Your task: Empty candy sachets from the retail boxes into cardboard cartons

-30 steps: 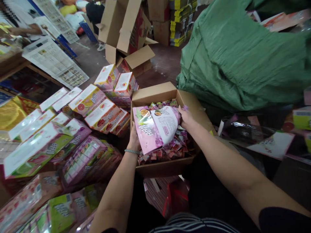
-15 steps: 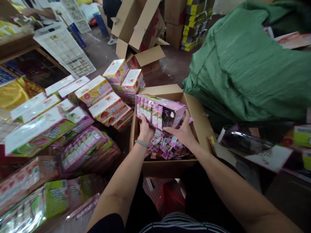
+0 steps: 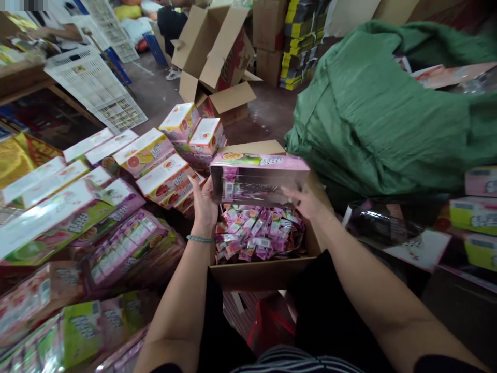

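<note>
I hold a purple display box (image 3: 267, 161) with a clear window, tilted above an open carton (image 3: 256, 277). My left hand (image 3: 205, 204), with a beaded bracelet at the wrist, grips the box's left end. My right hand (image 3: 305, 201), slightly blurred, grips its lower right side, fingertips over the window. Inside the box a few purple sachets (image 3: 230, 184) show at the left end; the rest of its inside looks dark and bare. Below it, a heap of loose purple sachets (image 3: 260, 233) lies in the carton.
Stacked fruit-print boxes (image 3: 165, 178) crowd my left side. A large green sack (image 3: 373, 119) bulges at the right, beside clear packaging (image 3: 378, 223). Ahead stand an open carton (image 3: 213, 49) and a white plastic crate (image 3: 93, 85). A person's arm (image 3: 58, 32) shows at far left.
The display box has tipped, and most of the sachets behind its window have gone from it. The loose heap below shows more fully. My left hand has shifted left to the box's end.
</note>
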Motion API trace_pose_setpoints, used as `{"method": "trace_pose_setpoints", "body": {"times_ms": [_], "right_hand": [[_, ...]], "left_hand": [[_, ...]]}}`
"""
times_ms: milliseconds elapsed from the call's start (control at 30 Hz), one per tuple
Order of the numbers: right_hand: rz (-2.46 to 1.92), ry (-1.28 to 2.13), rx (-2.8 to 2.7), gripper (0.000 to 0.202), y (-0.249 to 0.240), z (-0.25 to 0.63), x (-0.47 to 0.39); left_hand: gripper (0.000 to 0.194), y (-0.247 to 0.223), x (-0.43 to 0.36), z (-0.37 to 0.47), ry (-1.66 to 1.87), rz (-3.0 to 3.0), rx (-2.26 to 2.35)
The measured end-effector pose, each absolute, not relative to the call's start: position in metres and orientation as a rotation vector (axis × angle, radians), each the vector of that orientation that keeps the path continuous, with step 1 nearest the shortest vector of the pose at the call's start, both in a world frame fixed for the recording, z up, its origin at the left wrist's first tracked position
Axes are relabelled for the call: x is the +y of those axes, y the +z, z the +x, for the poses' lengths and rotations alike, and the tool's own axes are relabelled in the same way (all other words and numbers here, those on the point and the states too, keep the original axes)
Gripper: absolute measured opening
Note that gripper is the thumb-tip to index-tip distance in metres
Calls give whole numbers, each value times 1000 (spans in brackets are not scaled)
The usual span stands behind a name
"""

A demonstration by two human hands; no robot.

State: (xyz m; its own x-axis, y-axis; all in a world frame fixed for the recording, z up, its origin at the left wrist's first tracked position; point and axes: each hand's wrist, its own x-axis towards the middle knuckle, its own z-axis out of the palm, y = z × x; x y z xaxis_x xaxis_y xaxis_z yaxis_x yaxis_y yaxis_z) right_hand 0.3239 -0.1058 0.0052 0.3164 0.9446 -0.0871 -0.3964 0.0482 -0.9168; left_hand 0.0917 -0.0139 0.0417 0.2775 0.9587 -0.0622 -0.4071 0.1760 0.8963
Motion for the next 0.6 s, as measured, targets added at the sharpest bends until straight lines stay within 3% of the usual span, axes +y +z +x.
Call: {"method": "trace_pose_setpoints", "body": {"times_ms": [333, 600], "right_hand": [[-995, 1034, -734, 72, -3, 311, -99], [-1113, 796, -900, 53, 6, 305, -107]], "left_hand": [[78, 55, -20, 78, 1301, 1028, 681], [81, 66, -33, 71, 1419, 1063, 654]]}}
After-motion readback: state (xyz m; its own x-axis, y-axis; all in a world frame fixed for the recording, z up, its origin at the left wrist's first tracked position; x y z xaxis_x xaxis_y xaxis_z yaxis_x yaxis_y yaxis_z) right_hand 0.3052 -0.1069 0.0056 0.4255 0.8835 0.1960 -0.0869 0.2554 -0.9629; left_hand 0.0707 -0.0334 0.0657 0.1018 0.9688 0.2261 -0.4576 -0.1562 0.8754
